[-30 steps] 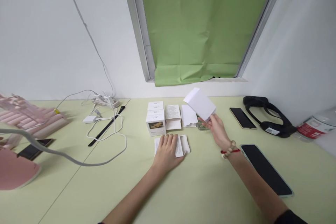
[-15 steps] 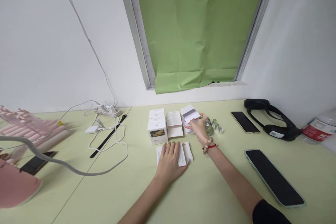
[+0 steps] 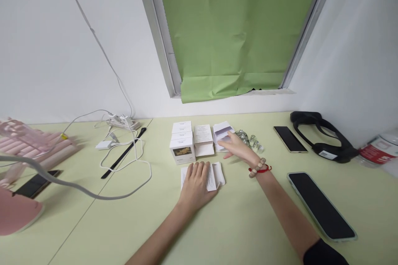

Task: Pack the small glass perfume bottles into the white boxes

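Note:
My left hand (image 3: 197, 180) rests over a small white carton (image 3: 212, 180) lying on the table, its fingers across the top and its thumb along the side. That carton's flap sticks out to the right. My right hand (image 3: 239, 148), fingers apart and nothing visible in them, is beside another white carton (image 3: 221, 129) whose top is open; part of that carton is hidden behind the hand. Just past my right hand lies a cluster of small clear glass vials (image 3: 253, 143). To the left stand a white carton (image 3: 203, 134) with an open front and several closed cartons (image 3: 183, 151) in a row.
On the right are a gold-edged phone (image 3: 290, 138), a black headset (image 3: 323, 140), a larger phone (image 3: 321, 207) and a bottle with a red label (image 3: 379, 151). A power strip (image 3: 124, 123), white cables, a black strap (image 3: 122, 155) and a pink rack (image 3: 37, 145) occupy the left.
My right hand has drawn back slightly from the open carton, its fingers spreading. The carton's raised white and grey panel has gone down. My left hand stays on its carton.

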Action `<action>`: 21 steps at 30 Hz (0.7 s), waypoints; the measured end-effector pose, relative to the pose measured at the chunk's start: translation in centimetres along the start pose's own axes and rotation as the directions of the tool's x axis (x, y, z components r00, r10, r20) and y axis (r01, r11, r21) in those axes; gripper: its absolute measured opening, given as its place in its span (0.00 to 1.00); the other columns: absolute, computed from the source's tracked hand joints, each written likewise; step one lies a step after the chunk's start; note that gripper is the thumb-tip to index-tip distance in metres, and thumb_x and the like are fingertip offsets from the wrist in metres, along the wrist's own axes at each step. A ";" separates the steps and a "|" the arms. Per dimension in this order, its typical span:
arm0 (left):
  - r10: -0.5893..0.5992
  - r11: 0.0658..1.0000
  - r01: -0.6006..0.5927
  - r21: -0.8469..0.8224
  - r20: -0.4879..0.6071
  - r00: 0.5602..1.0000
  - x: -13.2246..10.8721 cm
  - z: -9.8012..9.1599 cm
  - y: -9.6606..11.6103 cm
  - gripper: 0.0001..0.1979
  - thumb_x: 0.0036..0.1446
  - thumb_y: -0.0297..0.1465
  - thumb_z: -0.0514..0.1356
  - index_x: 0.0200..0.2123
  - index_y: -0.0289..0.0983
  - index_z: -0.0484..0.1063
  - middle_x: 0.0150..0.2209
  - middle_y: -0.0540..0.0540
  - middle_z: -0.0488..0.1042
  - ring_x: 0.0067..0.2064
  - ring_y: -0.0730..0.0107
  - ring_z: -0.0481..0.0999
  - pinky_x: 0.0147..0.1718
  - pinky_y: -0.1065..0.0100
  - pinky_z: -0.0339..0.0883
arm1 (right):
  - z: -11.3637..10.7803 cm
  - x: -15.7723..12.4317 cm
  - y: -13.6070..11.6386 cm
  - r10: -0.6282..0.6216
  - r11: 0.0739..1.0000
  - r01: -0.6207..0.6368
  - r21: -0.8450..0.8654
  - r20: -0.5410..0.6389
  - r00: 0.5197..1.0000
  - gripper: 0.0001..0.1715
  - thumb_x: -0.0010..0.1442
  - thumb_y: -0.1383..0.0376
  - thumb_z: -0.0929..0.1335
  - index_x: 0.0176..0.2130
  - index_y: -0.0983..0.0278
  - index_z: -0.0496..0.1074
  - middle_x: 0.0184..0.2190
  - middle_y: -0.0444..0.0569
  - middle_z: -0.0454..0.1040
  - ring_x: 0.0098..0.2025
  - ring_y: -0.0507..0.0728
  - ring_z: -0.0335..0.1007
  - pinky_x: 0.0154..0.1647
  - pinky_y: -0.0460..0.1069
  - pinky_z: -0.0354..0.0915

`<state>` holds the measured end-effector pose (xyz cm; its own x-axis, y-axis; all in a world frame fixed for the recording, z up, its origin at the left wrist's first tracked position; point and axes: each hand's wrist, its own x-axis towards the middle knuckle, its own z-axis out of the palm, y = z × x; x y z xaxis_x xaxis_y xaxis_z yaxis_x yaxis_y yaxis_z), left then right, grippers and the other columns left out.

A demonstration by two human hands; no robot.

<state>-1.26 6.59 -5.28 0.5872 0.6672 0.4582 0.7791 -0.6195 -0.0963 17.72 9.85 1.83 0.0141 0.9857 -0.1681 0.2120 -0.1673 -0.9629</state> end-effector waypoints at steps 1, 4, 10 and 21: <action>0.004 1.000 -0.004 0.006 -0.004 1.000 0.0 -0.1 0.0 0.30 0.49 0.48 0.56 0.50 0.36 0.60 0.44 0.49 0.64 0.48 0.69 0.61 0.53 0.64 0.50 | -0.1 -0.2 -0.1 0.012 0.999 -0.012 -0.050 -0.003 1.000 0.24 0.53 0.58 0.66 0.45 0.68 0.57 0.53 0.53 0.55 0.51 0.57 0.58 0.28 0.49 0.73; 0.026 0.999 -0.025 0.032 -0.022 0.999 0.1 -0.3 0.0 0.30 0.49 0.49 0.56 0.49 0.35 0.61 0.43 0.49 0.65 0.46 0.69 0.62 0.51 0.65 0.52 | -0.3 -0.6 -0.2 0.043 0.980 -0.036 -0.194 0.032 0.999 0.25 0.52 0.55 0.65 0.44 0.68 0.58 0.51 0.54 0.57 0.50 0.58 0.59 0.22 0.47 0.71; 0.039 0.998 -0.037 0.050 -0.032 0.999 0.2 -0.4 0.0 0.31 0.48 0.49 0.57 0.50 0.35 0.61 0.44 0.49 0.65 0.47 0.69 0.63 0.52 0.64 0.53 | -0.8 -0.5 0.8 0.062 0.947 -0.011 -0.322 0.148 0.987 0.23 0.52 0.56 0.63 0.45 0.65 0.60 0.48 0.51 0.64 0.35 0.54 0.68 0.19 0.47 0.68; 0.027 0.986 -0.064 -0.156 -0.224 0.974 -0.3 -0.7 1.2 0.34 0.51 0.47 0.58 0.55 0.33 0.56 0.54 0.46 0.63 0.59 0.66 0.58 0.61 0.63 0.44 | -0.8 -2.5 -0.2 -0.039 0.732 0.447 -0.514 0.623 0.781 0.40 0.51 0.48 0.67 0.58 0.61 0.58 0.51 0.48 0.61 0.51 0.56 0.57 0.49 0.49 0.59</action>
<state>-0.62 5.35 -4.91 0.5442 0.5404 0.6417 0.6961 -0.7178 0.0141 18.40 7.42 2.56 -0.6062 0.7628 -0.2251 0.6640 0.3297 -0.6711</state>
